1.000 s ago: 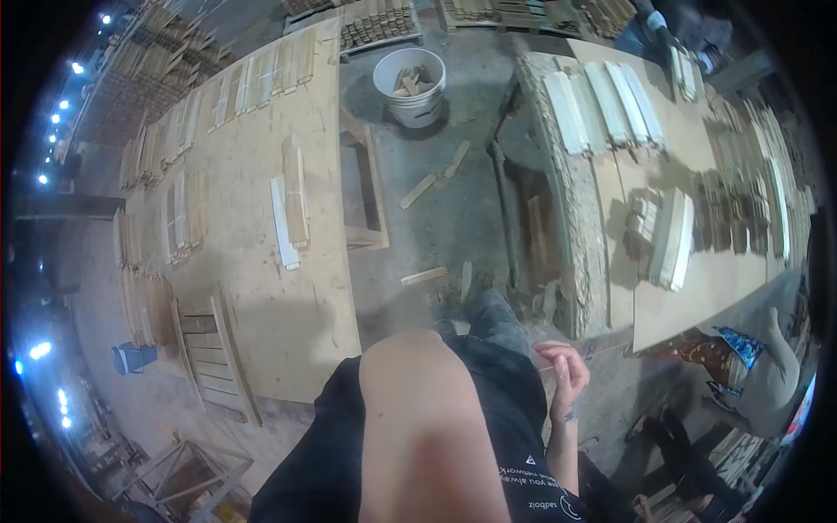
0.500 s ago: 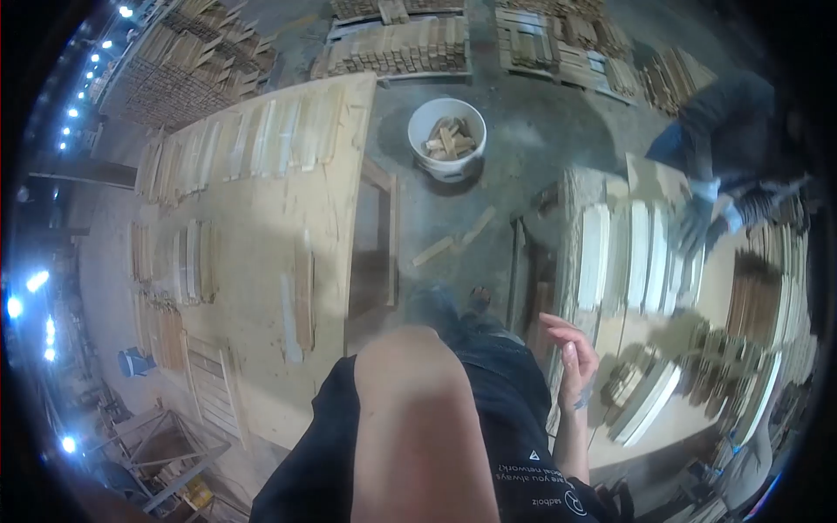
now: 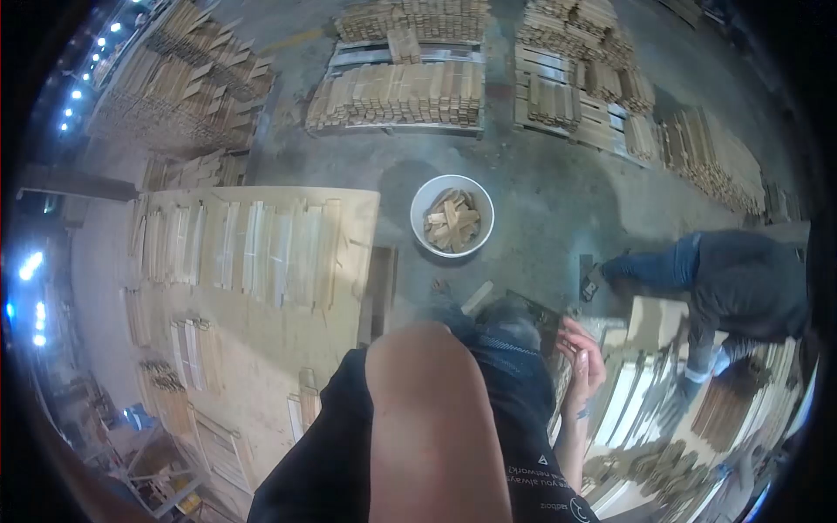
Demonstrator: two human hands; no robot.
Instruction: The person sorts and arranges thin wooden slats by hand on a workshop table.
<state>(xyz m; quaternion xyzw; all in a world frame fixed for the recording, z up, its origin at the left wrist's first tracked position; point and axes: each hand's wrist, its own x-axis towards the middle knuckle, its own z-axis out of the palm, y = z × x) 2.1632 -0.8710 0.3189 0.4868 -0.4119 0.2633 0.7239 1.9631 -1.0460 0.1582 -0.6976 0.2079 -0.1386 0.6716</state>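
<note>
My right hand (image 3: 582,357) hangs at my right side, its fingers loosely bent and apart. Nothing shows in it. Close by is the near edge of the right-hand table, where pale wood strips (image 3: 629,397) lie side by side. A bare bent limb, which looks like my raised left arm (image 3: 433,410), fills the lower middle of the view. My left hand is out of the picture. Ahead on the floor stands a white bucket (image 3: 452,253) holding short wood offcuts (image 3: 452,220).
A wide plywood table (image 3: 279,336) on the left carries rows of wood strips (image 3: 261,248). Stacked boards on pallets (image 3: 397,94) stand farther ahead. At the right, a co-worker (image 3: 741,283) bends over the table, a gloved hand (image 3: 673,405) on the strips. One loose offcut (image 3: 478,297) lies on the floor.
The view has shifted upward, so the bucket, tables and co-worker appear lower and more of the far pallets shows. My right hand keeps nearly the same pose.
</note>
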